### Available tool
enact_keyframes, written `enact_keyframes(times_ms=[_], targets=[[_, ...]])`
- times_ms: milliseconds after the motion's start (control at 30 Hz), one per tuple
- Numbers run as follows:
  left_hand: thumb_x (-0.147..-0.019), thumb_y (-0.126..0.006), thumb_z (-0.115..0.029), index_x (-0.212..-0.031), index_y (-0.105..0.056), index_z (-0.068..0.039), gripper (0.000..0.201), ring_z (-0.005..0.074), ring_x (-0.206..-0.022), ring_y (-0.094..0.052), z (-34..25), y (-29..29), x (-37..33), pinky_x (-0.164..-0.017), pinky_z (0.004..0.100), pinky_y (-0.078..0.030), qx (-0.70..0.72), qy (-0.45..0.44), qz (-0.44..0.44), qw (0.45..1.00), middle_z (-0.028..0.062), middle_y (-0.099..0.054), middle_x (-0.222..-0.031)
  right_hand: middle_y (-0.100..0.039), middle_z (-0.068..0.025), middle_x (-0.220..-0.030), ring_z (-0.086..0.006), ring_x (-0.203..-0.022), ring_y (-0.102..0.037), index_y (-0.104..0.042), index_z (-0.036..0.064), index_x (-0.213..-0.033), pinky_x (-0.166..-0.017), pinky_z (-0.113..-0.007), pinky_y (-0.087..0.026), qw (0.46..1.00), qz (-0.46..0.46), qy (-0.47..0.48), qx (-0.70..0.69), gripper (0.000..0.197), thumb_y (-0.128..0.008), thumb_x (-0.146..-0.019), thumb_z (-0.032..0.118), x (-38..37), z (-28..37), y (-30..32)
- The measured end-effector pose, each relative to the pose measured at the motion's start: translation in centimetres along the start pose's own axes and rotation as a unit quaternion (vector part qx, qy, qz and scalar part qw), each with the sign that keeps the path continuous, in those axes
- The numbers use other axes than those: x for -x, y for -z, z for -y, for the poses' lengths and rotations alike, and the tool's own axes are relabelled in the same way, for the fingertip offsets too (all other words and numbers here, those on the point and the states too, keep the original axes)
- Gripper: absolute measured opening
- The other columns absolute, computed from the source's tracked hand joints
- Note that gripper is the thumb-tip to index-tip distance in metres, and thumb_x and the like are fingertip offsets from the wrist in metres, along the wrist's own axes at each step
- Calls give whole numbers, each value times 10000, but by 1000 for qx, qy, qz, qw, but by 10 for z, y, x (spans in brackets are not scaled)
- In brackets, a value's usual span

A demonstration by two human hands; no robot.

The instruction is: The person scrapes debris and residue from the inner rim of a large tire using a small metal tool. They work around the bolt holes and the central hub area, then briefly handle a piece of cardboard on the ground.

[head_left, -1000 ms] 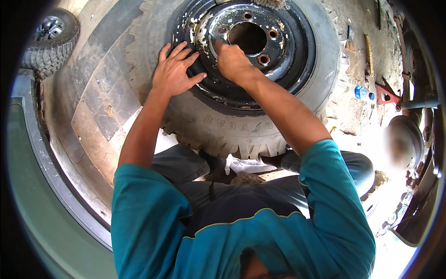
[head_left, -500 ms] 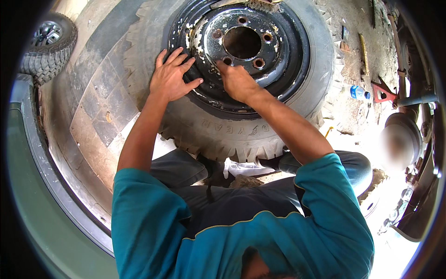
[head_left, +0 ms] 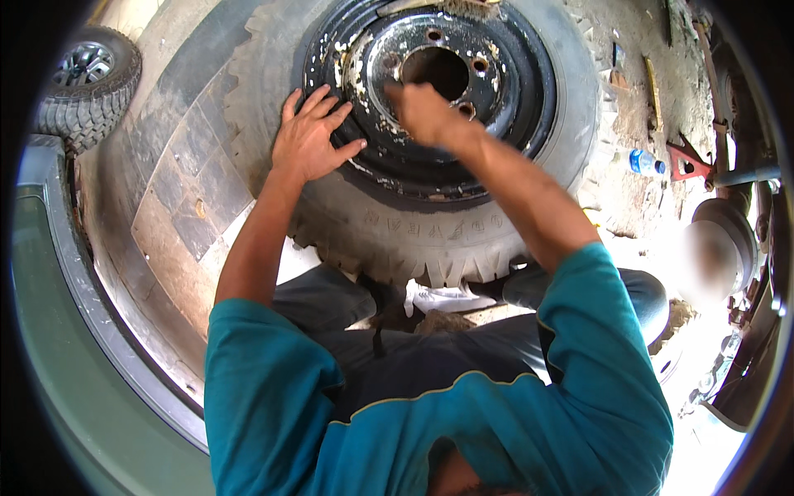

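A large tyre [head_left: 397,227] lies flat before me, fitted with a black steel wheel rim [head_left: 533,91] whose paint is chipped in white patches. My left hand [head_left: 309,139] rests with spread fingers across the tyre's sidewall and the rim's left edge. Over the rim's centre plate, just left of the big hub hole [head_left: 442,73], my right hand [head_left: 426,116] is curled and slightly smeared by motion. Its fingers are bent together, and whatever they may hold is hidden. A bristle brush [head_left: 473,8] lies on the rim's far edge.
A smaller wheel [head_left: 87,70] stands at the far left, above a green panel [head_left: 74,347]. On the right are a blue-labelled plastic bottle [head_left: 645,163], a red metal stand [head_left: 686,161], a wooden strip [head_left: 653,95] and a round hub part [head_left: 728,248]. My legs straddle the tyre's near side.
My right hand has moved up and slightly right across the rim's centre plate, from beside the lower bolt hole toward the hub hole. The left hand stays on the rim's edge.
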State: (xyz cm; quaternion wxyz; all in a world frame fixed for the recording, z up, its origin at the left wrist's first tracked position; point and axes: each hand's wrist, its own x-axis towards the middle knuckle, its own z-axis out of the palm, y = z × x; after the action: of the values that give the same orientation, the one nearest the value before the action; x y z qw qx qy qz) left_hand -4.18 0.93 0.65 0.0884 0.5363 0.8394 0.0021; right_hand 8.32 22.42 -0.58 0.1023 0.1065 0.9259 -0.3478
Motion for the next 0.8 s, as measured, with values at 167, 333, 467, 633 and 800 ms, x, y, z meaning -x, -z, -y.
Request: enact_keyframes(times_ms=[167, 333, 467, 633, 800], targets=[[-881, -715, -660, -1440, -692, -116, 780, 235, -1559, -398, -1, 4, -6, -1323, 547, -147, -10, -8, -7, 1000, 127, -638, -1505, -720, -359, -1017, -519, -1026, -714, -614, -12, -1322, -906, -578, -584, 1000, -8, -12, -13, 382, -557, -943, -10, -21, -18, -4], [-896, -710, -646, -1437, -696, -124, 752, 252, -1558, -401, 2, -2, -2, -1322, 544, -147, 6, -4, -10, 1000, 125, -643, -1497, -722, -353, -977, -531, -962, -718, -632, 2, -1323, -857, -587, -589, 999, -15, 29, 20, 337, -558, -1004, 79, 14, -8, -15], [-886, -715, -655, -1441, -695, -132, 763, 239, -1559, -400, 0, 4, -7, -1322, 541, -151, -11, -10, -13, 1000, 121, -637, -1505, -720, -356, -990, -535, -976, -713, -617, 17, -1358, -853, -579, -596, 1000, -14, 11, -4, 372, -553, -993, 51, -28, -18, 8], [-886, -719, -657, -1435, -700, -132, 761, 240, -1563, -391, 2, 0, 0, -1322, 537, -146, -2, 5, -3, 1000, 120, -638, -1505, -724, -346, -1009, -518, -982, -719, -622, 20, -1362, -849, -582, -596, 999, 0, 39, 2, 376, -580, -994, 86, 3, -13, -10], [-891, -716, -651, -1445, -692, -141, 753, 238, -1566, -386, -1, 4, -8, -1326, 535, -139, -3, -6, -1, 1000, 116, -633, -1510, -731, -330, -1038, -515, -1009, -715, -609, 14, -1355, -881, -585, -591, 1000, 2, -15, 1, 382, -575, -978, 68, -33, -20, 6]])
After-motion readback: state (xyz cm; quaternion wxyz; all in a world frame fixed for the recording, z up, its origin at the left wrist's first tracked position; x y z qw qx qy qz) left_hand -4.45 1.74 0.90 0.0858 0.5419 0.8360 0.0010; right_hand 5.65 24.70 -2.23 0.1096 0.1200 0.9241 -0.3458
